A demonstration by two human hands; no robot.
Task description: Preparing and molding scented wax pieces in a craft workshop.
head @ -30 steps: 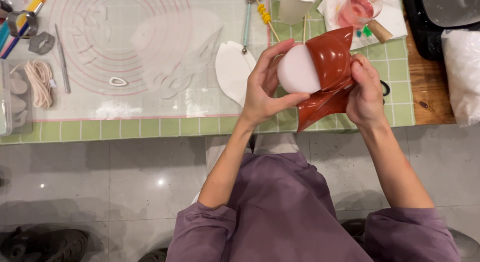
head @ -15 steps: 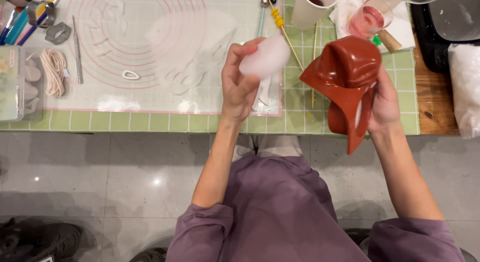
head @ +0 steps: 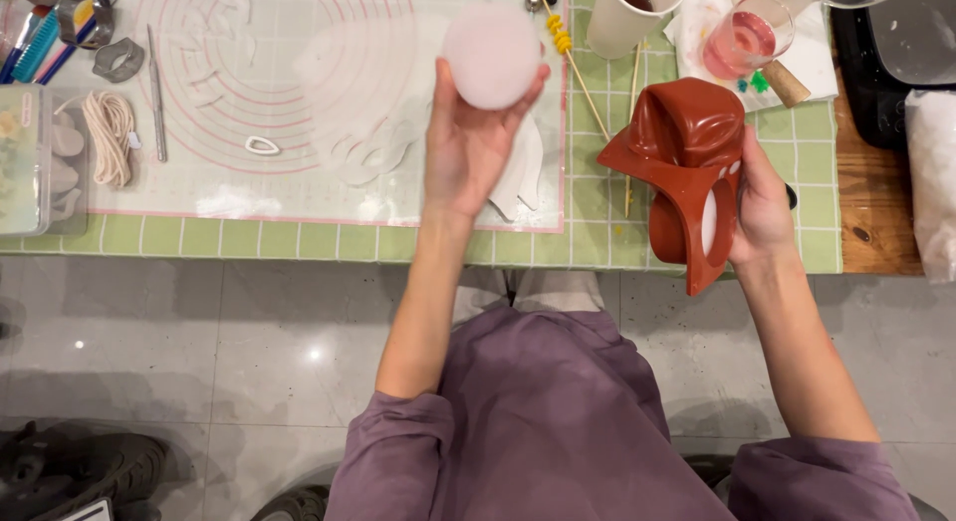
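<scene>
The left hand (head: 468, 142) cups a pale pink round disc (head: 491, 55) at its fingertips, fingers loosely curled around the rim. It looks light, soft and easily dented, best held by the edge. The right hand (head: 762, 207) is closed on 1 glossy red-brown mould (head: 692, 162), probably stiff and slick. Beyond the disc lies a ringed translucent mat (head: 249, 93); beyond the mould stands a white paper cup (head: 627, 18).

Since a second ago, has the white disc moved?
Yes. The white disc, in the left hand, has left the red-brown mould and gone up-left, over the silicone mat.
</scene>
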